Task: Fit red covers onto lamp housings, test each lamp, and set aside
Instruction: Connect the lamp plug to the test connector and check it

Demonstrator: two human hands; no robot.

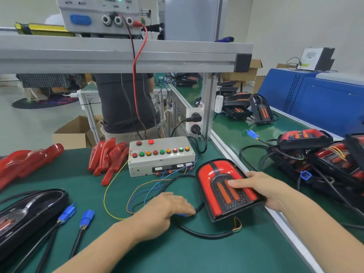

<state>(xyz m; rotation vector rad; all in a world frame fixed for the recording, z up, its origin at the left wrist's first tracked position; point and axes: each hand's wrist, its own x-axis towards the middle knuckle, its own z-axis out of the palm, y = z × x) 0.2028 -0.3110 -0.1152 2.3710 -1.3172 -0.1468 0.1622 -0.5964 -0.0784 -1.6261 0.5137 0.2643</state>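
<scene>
A lamp with its red cover fitted (216,180) lies on the green mat at centre right. My right hand (262,189) grips its right edge, thumb lying across the cover's dark centre. My left hand (169,205) rests on the mat just left of the lamp, fingers over a blue connector (181,214) on the lamp's black cable; whether it grips the connector I cannot tell. Behind stands the grey test box (160,154) with coloured buttons, several lit. Loose red covers (108,156) lean to its left, more red covers (25,162) at far left.
A bare black housing (29,209) with two blue plugs (77,215) lies at lower left. Finished lamps (315,152) pile on the conveyor to the right, beyond the aluminium rail (275,215). Thin coloured wires (137,190) loop from the box. A person stands behind the bench.
</scene>
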